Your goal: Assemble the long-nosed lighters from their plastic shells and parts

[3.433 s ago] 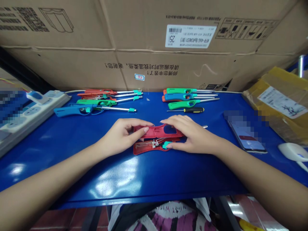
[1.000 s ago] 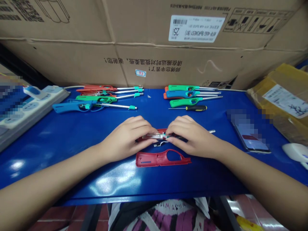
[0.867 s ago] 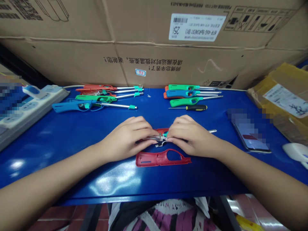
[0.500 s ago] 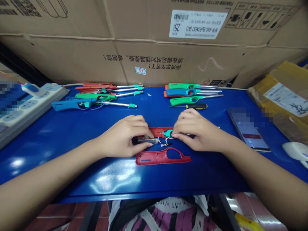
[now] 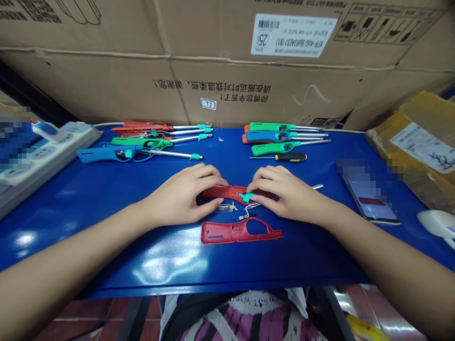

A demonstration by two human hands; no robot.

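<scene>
An orange-red lighter shell half point(image 5: 222, 192) lies on the blue table between my hands, a teal trigger point(image 5: 246, 197) sitting in it. My left hand point(image 5: 188, 194) is curled at its left end, fingertips on its upper edge. Beside that thumb lies a clear fuel tank point(image 5: 226, 207), partly covered by the hand. My right hand point(image 5: 284, 194) has thumb and fingers closed at the trigger and the shell's right part, which it largely hides. White wires point(image 5: 247, 211) come out below it, and a metal tube tip point(image 5: 317, 186) shows past it. Nearer me lies another red shell half point(image 5: 238, 231).
Lighters with teal triggers point(image 5: 106, 154) lie at back left, several more point(image 5: 272, 148) at back right beside a screwdriver point(image 5: 291, 157). A power strip point(image 5: 46, 147) stands left; a phone point(image 5: 369, 194), mouse point(image 5: 437, 222) and taped box point(image 5: 415, 142) are right. A large carton point(image 5: 124, 71) walls the back.
My left hand has let go of the fuel tank, which lies on the table, and moved up to the orange-red shell. My right hand has shifted slightly left, still at the trigger.
</scene>
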